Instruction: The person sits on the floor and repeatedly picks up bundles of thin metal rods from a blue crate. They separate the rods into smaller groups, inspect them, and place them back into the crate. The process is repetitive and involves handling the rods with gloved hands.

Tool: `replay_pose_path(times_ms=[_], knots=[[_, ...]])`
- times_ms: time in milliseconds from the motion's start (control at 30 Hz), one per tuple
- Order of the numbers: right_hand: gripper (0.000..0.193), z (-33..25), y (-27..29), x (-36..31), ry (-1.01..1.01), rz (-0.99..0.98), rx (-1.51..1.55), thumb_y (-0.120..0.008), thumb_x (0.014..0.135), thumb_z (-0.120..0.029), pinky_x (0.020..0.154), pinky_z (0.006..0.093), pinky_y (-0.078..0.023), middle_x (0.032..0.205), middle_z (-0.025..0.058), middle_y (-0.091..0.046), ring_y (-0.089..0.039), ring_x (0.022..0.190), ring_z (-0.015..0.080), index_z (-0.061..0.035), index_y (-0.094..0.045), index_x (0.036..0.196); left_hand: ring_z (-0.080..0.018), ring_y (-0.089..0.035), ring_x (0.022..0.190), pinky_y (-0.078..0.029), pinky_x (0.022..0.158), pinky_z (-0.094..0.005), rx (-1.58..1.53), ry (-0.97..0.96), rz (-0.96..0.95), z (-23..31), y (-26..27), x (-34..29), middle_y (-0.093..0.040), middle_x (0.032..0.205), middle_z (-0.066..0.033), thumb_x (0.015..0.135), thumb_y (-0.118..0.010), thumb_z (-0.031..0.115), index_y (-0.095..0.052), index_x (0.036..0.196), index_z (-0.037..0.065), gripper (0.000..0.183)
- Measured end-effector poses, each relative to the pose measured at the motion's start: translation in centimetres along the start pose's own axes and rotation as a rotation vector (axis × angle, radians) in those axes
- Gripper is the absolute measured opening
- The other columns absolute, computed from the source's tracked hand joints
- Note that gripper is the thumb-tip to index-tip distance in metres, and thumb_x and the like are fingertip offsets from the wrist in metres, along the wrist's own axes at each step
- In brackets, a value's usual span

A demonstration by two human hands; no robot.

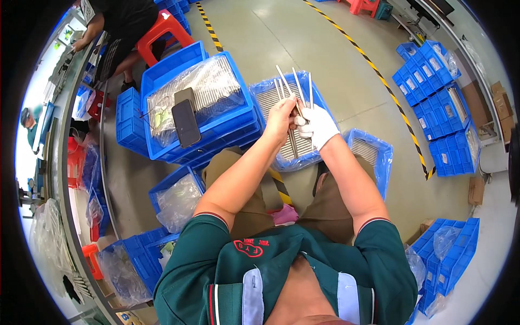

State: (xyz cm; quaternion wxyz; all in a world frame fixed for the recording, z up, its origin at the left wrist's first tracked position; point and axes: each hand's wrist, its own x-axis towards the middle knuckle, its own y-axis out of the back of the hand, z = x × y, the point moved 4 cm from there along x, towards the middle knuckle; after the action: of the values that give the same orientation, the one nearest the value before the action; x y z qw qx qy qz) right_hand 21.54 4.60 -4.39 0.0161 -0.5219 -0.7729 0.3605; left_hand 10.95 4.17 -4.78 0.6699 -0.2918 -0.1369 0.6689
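Several thin silvery metal rods [311, 89] fan out between my hands, pointing away from me. My bare left hand [279, 118] is closed round some of them. White-gloved, my right hand [320, 127] meets it from the right, its curled fingers closed on rods too. The lower ends slant down past my fingers. Just beneath lies a blue crate [307, 162] lined with clear plastic, with rows of similar rods inside. Where the fingers overlap, I cannot tell which hand bears which rod.
At left, stacked blue crates [203, 135] hold plastic-covered rods, with a black smartphone [186, 123] on top. A smaller rod-filled crate [385, 162] sits right of my knee. More blue crates [441, 119] line the right side. Beyond, a person stands near a red stool [162, 38].
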Motion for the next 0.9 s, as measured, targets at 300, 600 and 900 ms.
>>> replay_pose_path(times_ms=[300,600,900], knots=[[0.015,-1.0,1.8,2.1,0.335,0.198,-0.409,-0.057,0.091,-0.022,0.035,0.0241,-0.03,0.06,0.0032,-0.054,-0.04,0.038,0.0104,-0.0084,-0.057,0.085,-0.0049,-0.037,0.047,-0.031,0.043,-0.0204,-0.04,0.027,-0.123,0.6,-1.1,-0.6,-0.045,0.06,0.0048,0.095,-0.048,0.029,-0.058,0.084,0.009,0.025],[0.021,-3.8,1.0,1.4,0.174,0.185,-0.296,-0.064,0.087,-0.028,0.039,0.0244,-0.034,0.057,-0.0018,-0.048,-0.042,0.043,0.0093,-0.0072,-0.061,0.082,-0.0041,-0.029,0.047,-0.024,0.043,-0.0202,0.143,0.253,-0.278,-0.6,-1.4,-1.3,-0.041,0.061,0.0047,0.094,-0.053,0.03,-0.053,0.077,0.008,0.028],[0.025,-9.1,9.3,4.3,0.455,0.54,-0.158,-0.065,0.083,-0.027,0.037,0.0252,-0.031,0.054,-0.0008,-0.046,-0.042,0.042,0.0093,-0.0084,-0.056,0.069,-0.0104,-0.037,0.053,-0.032,0.046,-0.0238,0.053,0.393,-0.306,-2.2,-1.1,-2.3,-0.047,0.069,-0.0027,0.094,-0.052,0.033,-0.054,0.078,0.005,0.032]])
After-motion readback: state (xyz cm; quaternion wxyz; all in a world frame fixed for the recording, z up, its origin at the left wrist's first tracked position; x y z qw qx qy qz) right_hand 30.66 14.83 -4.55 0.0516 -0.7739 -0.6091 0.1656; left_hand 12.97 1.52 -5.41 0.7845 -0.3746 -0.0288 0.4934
